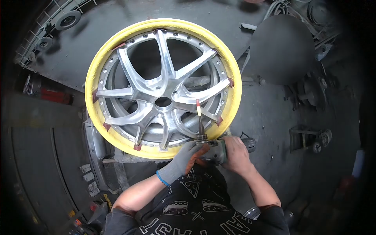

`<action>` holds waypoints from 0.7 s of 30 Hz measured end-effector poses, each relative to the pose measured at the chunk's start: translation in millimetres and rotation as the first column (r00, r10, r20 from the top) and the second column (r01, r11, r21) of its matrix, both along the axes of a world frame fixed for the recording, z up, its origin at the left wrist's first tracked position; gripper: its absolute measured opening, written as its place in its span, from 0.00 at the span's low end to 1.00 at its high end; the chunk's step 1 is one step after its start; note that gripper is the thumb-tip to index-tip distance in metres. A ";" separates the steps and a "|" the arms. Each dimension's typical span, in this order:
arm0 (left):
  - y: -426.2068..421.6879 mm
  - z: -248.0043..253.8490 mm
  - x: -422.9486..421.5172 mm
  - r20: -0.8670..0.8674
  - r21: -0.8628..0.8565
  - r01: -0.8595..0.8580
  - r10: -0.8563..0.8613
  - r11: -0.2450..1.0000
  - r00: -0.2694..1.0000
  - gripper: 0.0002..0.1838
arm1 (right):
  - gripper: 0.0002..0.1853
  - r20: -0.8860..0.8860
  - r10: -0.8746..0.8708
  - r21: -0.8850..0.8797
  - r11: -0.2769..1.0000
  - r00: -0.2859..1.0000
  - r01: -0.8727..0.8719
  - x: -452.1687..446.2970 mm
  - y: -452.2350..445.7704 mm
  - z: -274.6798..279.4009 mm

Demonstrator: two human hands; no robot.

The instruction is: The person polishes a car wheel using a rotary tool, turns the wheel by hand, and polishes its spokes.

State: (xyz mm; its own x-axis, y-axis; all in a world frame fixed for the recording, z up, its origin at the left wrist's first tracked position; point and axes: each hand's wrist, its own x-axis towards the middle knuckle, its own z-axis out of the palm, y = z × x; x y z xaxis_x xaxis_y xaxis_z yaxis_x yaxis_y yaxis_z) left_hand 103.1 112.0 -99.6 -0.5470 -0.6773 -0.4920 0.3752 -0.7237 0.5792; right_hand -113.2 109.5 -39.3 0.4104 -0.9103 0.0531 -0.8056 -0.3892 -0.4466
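A power tool (219, 151) with a long thin shaft and a red and pale tip is held between both hands. My left hand (183, 159), in a grey glove with orange on the palm side, is wrapped round its front part. My bare right hand (236, 153) grips the body at the right. The tip lies over a spoke of a silver multi-spoke wheel (166, 84); whether it touches the metal I cannot tell. Yellow covering (90, 78) runs round the wheel's rim, with dark red patches at several spoke ends.
At the upper right stands a round dark disc (282, 49), with cables and metal parts behind it. A wire rack with small wheels (68, 20) is at the upper left. A red object (56, 96) lies at the left. A small metal stand (303, 139) is at the right.
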 end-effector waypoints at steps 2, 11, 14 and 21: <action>-3.6 6.2 6.4 0.088 0.007 0.045 -0.045 0.999 0.995 0.17 | 0.32 -0.008 -0.019 -0.001 1.000 1.000 0.019 9.9 3.8 1.3; -0.2 -37.4 34.0 -0.015 -0.045 0.019 -0.019 0.999 1.000 0.11 | 0.31 0.018 -0.089 -0.025 0.996 0.996 0.089 46.6 16.6 -10.8; -10.7 -8.0 55.4 0.121 -0.300 0.072 -0.037 0.951 0.992 0.11 | 0.32 0.013 -0.108 -0.007 0.994 0.994 0.108 59.3 16.6 -11.3; -26.3 -1.7 82.0 0.215 -0.407 0.197 -0.116 0.892 0.970 0.17 | 0.36 0.038 -0.107 0.015 0.994 0.994 0.107 82.2 13.6 -18.0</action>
State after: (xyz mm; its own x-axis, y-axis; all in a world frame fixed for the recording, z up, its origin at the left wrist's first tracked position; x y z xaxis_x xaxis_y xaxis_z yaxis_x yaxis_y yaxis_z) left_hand 185.1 85.6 -101.4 -0.5927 -0.7556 -0.2787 0.1371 -0.4357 0.8896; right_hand -31.0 123.1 -57.3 0.3086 -0.9496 0.0547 -0.8241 -0.2957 -0.4832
